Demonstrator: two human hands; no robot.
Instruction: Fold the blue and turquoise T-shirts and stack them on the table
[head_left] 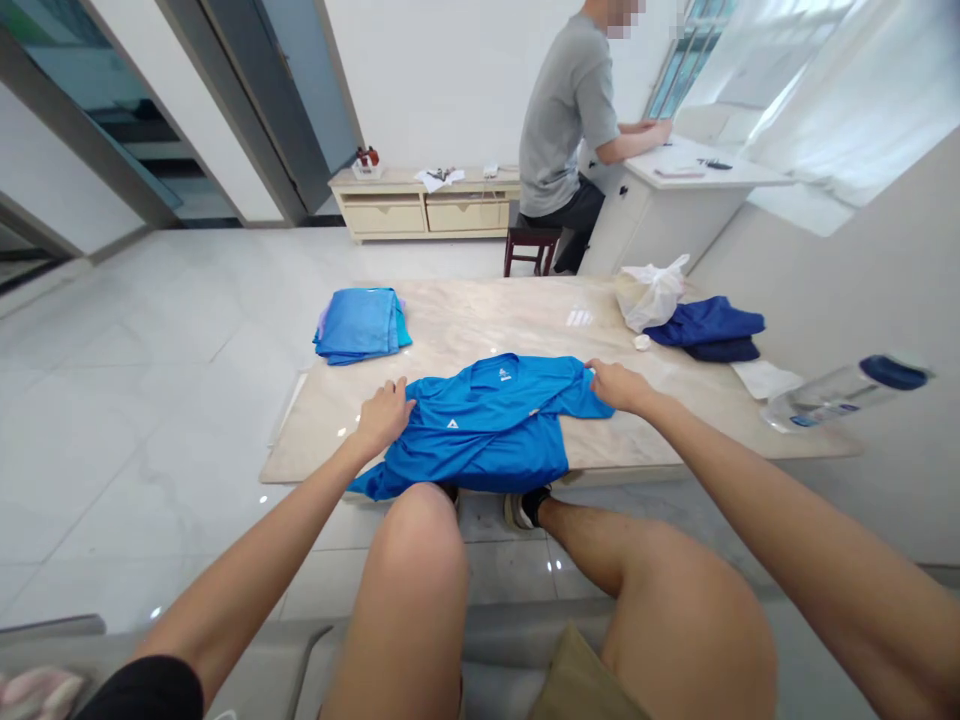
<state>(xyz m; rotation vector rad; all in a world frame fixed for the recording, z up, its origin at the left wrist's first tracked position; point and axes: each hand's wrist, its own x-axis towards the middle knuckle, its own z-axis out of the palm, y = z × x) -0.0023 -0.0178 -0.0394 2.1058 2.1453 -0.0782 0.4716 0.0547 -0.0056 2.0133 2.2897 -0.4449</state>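
The person's left hand [386,412] is at the left shoulder of a bright blue shirt [487,425], fingers curled and partly closed; from here I can't tell whether cloth is caught between them. The right hand [616,385] is nearly closed, thumb and fingers pinching the shirt near its other shoulder. The shirt lies spread between the two hands at the near edge of a marble-topped table [480,310], collar pointing away from the person's knees, a small white logo on its chest, and its lower part hanging over the edge.

Beyond the left hand sits a folded stack of blue clothes [358,325]. Over on the right are a knotted white plastic bag [654,292], a crumpled navy garment [709,322] touching it, and a clear bottle [821,398] with a dark blue cap.

Farther off, someone in a grey T-shirt [566,110] sits on a stool [531,240], forearms on a white desk [675,215].
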